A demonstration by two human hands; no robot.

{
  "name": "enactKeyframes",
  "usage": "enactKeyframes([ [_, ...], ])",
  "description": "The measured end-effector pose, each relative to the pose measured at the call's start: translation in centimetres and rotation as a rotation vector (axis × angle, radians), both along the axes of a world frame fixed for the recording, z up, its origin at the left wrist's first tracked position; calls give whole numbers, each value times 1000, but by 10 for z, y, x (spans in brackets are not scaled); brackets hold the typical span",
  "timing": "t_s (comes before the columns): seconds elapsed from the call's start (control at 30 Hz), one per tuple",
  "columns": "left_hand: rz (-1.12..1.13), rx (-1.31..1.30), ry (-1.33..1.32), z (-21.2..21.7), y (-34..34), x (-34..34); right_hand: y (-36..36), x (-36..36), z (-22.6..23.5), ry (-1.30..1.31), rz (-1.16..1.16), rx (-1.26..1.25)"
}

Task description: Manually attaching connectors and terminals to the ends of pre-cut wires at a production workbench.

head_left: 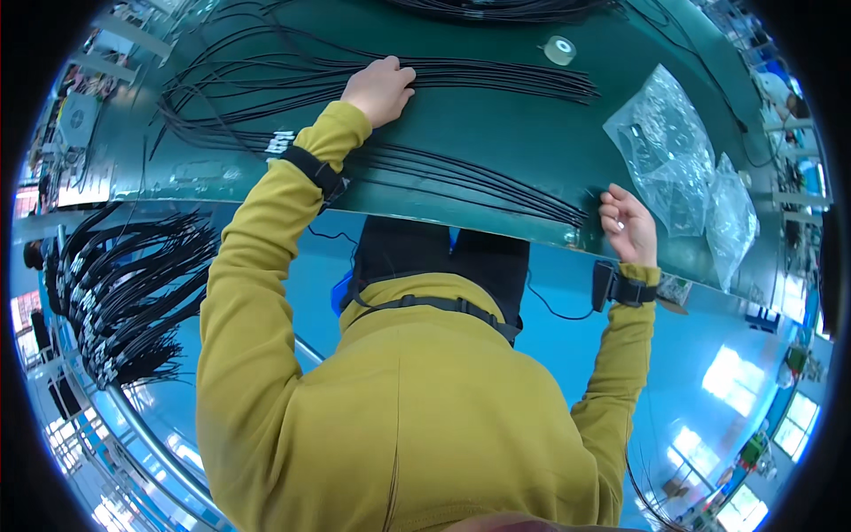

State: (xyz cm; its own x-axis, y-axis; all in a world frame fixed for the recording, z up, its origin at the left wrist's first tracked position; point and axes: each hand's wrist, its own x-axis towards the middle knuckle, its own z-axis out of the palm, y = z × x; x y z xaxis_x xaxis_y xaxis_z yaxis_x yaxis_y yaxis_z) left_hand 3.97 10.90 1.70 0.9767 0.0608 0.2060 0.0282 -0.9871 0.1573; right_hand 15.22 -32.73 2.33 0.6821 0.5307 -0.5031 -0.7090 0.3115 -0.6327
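Observation:
Two loose rows of thin black cables lie across the green table. My left hand [379, 91] is closed over the far cables [496, 78], its fingertips curled around a part of the row. The near cables [470, 177] run below my left wrist, and their ends fan toward the table's front edge. Just right of those ends is my right hand [628, 226], palm partly turned up and fingers curled in. Whether something small sits between those fingers, I cannot make out. White tags [280, 142] show on the near cables beside my left sleeve.
A roll of clear tape [559, 50] sits beyond the far cable ends. Clear plastic bags [665, 146] lie at the right of the green table [523, 120]. More black cables [496, 9] are coiled at the back. At the left, bundled cables [133, 293] hang from a metal rack.

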Motion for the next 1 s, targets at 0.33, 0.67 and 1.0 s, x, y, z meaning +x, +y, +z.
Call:
enactKeyframes([
  [0.33,-134,47,416,33,-11,4,9,1,-9,69,-141,127],
  [0.67,-361,-55,50,4,-152,77,30,-8,2,-76,-73,-3],
  [1.0,-368,-465,12,-3,-197,101,24,-6,-9,-110,-115,12],
])
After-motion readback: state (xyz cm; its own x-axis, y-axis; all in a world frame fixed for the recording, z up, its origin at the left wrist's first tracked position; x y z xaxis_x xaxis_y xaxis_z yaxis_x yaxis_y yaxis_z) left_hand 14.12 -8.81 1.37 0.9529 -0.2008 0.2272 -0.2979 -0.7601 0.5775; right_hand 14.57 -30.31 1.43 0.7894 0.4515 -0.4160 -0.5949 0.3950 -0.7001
